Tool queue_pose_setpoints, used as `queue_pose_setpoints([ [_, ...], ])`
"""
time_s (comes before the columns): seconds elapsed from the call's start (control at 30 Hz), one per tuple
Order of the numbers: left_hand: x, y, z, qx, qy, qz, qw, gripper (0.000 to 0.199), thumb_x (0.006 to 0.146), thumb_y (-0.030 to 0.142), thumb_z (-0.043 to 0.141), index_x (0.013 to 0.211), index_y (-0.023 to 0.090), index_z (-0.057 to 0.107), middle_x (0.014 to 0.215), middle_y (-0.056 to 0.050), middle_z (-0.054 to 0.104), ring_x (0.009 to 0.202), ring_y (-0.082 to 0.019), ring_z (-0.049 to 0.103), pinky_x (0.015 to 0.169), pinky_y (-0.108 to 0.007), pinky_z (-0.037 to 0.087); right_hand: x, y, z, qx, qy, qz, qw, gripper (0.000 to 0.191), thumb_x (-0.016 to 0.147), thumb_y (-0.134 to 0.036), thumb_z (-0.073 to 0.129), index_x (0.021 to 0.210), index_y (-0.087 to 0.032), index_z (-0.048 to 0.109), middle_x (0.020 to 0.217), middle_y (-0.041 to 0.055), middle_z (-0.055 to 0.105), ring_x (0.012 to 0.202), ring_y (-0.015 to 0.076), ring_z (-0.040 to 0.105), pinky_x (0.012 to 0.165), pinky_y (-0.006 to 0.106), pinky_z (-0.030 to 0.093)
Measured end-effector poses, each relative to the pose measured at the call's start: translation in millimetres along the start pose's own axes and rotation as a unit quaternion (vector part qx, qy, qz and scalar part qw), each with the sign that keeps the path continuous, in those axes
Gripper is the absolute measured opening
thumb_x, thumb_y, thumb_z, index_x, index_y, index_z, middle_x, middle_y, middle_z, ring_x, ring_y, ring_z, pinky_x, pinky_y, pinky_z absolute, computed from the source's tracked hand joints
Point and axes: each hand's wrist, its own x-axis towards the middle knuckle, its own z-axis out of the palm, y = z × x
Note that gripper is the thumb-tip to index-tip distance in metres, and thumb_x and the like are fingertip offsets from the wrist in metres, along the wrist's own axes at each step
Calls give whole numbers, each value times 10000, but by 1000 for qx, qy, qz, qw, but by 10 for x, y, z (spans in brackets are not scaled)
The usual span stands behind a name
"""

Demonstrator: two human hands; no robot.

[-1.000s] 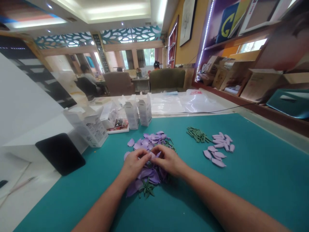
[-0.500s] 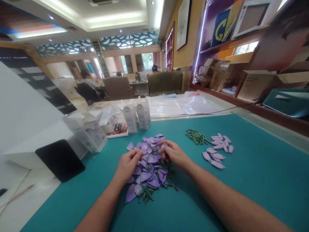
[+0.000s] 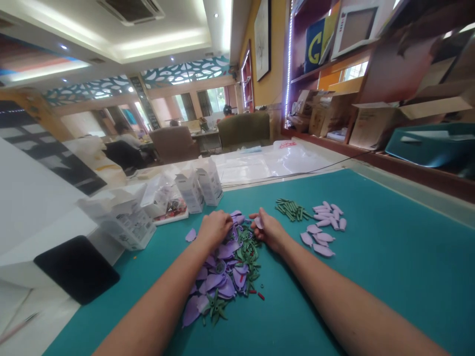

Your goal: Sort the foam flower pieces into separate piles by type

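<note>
Works at a broad pale counter [image 3: 55, 316] topped with a flat teal-green mat [image 3: 389, 267], over a loose heap of purple petal-shaped and green leafy pieces [image 3: 213, 282]. Has glossy translucent sheeting [image 3: 243, 169] well beyond the heap, a flat black rectangular panel [image 3: 76, 269] well to its left, and printed white cardboard boxes [image 3: 137, 227] beyond it, leftward. Has the left hand [image 3: 215, 226] on the far part of the heap, with fingers bent down and tips hidden; cannot tell whether closed on a piece. Holds the right hand [image 3: 270, 231] just right of the heap's far end. Shows farther right of the heap a pile of short, thin green sticks [image 3: 293, 210], a cluster of pale purple tapered pieces [image 3: 326, 217] and, nearer, flatter pale purple pointed pieces [image 3: 319, 239]. Includes a dark green star-shaped piece [image 3: 216, 307] at the heap's near end. Clamps a small pale purple petal [image 3: 259, 223] between right thumb and fingers, beside the heap. Shows small red rod-shaped bits [image 3: 261, 296] just right of the heap's near end.
</note>
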Motion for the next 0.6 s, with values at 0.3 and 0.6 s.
queue_pose_setpoints([
  [0.3,161,125,84,121,-41,-5,992,242,903,336,539,1046,153,607,1079,-68,624,983,-204,596,862,-430,489,72,-53,-59,57,-9,40,998,406,981,-399,310,857,-126,583,545,-16,568,378,58,478,373,162,368],
  [0.6,248,232,87,163,-65,-25,984,274,900,336,544,1106,158,584,1130,-77,604,993,-209,594,856,-431,497,64,-62,-50,49,-8,39,998,399,983,-385,312,845,-125,581,530,-22,556,368,54,465,371,159,365],
])
